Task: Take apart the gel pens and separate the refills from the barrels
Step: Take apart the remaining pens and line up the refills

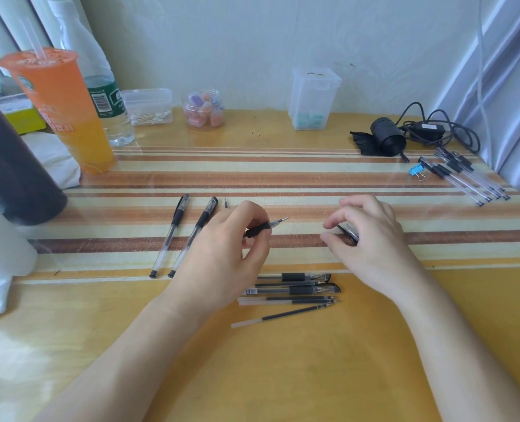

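Note:
My left hand point(222, 254) grips an uncapped gel pen point(267, 226) by its black rubber grip, tip pointing right. My right hand point(371, 229) holds the pen's cap point(348, 233) between thumb and fingers, a short way right of the tip. Two capped pens point(173, 236) lie side by side to the left of my left hand. Below my hands lie two more pens point(298, 283) and several loose refills point(286, 315). A small dark part point(225, 203) sits above my left hand.
Several more pens point(465, 178) and a blue binder clip point(416, 171) lie at the right edge. A black camera with cable point(388, 137), an orange drink cup point(63, 111), a water bottle point(100, 86), a dark bottle point(8, 166) and small plastic containers point(313, 99) line the back.

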